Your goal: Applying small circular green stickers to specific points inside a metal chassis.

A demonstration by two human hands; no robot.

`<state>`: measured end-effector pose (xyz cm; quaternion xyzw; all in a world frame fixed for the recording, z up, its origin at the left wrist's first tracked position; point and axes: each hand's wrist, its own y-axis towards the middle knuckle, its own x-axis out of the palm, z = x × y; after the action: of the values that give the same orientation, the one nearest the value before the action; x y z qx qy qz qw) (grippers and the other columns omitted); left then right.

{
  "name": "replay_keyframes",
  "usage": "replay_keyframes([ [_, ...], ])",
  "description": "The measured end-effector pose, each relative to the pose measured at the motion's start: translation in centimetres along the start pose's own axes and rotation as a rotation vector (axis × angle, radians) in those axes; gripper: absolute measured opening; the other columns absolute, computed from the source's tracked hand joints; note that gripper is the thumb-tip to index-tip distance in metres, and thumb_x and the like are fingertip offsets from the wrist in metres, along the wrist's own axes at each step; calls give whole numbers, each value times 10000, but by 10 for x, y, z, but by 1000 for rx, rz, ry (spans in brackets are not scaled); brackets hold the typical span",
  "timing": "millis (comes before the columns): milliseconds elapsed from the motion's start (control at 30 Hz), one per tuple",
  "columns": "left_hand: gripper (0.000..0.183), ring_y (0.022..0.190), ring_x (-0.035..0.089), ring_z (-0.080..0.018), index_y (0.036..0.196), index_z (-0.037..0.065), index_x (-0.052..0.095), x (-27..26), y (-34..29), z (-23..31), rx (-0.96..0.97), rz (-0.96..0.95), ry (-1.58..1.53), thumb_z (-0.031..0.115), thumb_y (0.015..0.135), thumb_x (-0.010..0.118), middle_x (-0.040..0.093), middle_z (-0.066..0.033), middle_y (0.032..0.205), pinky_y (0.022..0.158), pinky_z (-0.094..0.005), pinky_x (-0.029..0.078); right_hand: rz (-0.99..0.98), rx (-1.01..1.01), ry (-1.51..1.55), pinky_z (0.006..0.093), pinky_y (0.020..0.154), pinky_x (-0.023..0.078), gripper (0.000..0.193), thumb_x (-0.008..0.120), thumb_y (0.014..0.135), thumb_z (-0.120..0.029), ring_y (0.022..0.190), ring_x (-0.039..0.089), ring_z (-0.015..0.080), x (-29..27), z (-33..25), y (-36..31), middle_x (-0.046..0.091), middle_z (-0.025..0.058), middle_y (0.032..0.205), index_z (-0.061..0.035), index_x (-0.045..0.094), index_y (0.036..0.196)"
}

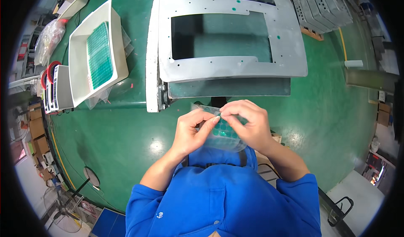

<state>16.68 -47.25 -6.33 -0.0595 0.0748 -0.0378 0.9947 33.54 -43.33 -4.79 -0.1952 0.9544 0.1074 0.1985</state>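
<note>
A clear plastic sheet with round green stickers [224,132] is held in front of my body, just past my lap. My left hand [190,132] pinches its upper edge between thumb and forefinger. My right hand [250,123] also pinches at the upper edge, its fingertips almost meeting those of the left. Whether a single sticker is between the right fingertips is too small to tell. Beyond my hands lies a large silver-grey metal panel [233,71] with a rectangular cutout, small holes and several green dots on it.
On the green table at left, a cream tray [118,58] holds sheets of green stickers [100,54]. Tape rolls [51,73] and clear plastic bags [49,39] lie further left. Grey perforated metal parts [315,7] are stacked at far right. A standing fan [63,214] is at lower left.
</note>
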Motion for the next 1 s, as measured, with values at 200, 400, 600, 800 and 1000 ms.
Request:
replay_keyframes([
  [200, 75, 538, 437, -100, 776, 16, 651, 11, 22, -15, -75, 24, -77, 91, 776, 653, 529, -21, 584, 510, -250, 357, 50, 6, -3, 321, 668, 456, 44, 585, 745, -7, 749, 571, 254, -12, 24, 23, 584, 98, 826, -30, 556, 769],
  [400, 77, 556, 449, -96, 775, 13, 653, 15, 33, -28, -143, 45, -102, 90, 776, 653, 541, -24, 598, 532, -249, 364, 19, 336, -132, 314, 677, 442, 26, 562, 772, -39, 728, 552, 206, -52, 77, 73, 552, 99, 827, -28, 575, 791],
  [600, 65, 549, 435, -73, 782, 6, 653, 15, 38, -31, -168, 67, -153, 69, 786, 640, 534, -19, 617, 489, -225, 340, 2, 382, -278, 316, 651, 429, 56, 563, 775, -96, 704, 537, 197, -50, 93, 81, 536, 73, 789, -51, 596, 771],
  [800, 70, 552, 424, -65, 780, 8, 654, 16, 43, -34, -159, 62, -159, 77, 787, 642, 526, -11, 605, 488, -220, 323, 19, 380, -372, 327, 643, 427, 61, 566, 771, -123, 718, 538, 204, -46, 95, 84, 537, 44, 779, -82, 605, 748],
  [1000, 74, 560, 423, -68, 775, 10, 655, 16, 45, -32, -155, 71, -161, 82, 786, 644, 521, -8, 597, 492, -216, 315, 35, 366, -435, 348, 650, 430, 50, 578, 765, -130, 762, 538, 221, -43, 96, 84, 541, 38, 788, -95, 601, 737],
])
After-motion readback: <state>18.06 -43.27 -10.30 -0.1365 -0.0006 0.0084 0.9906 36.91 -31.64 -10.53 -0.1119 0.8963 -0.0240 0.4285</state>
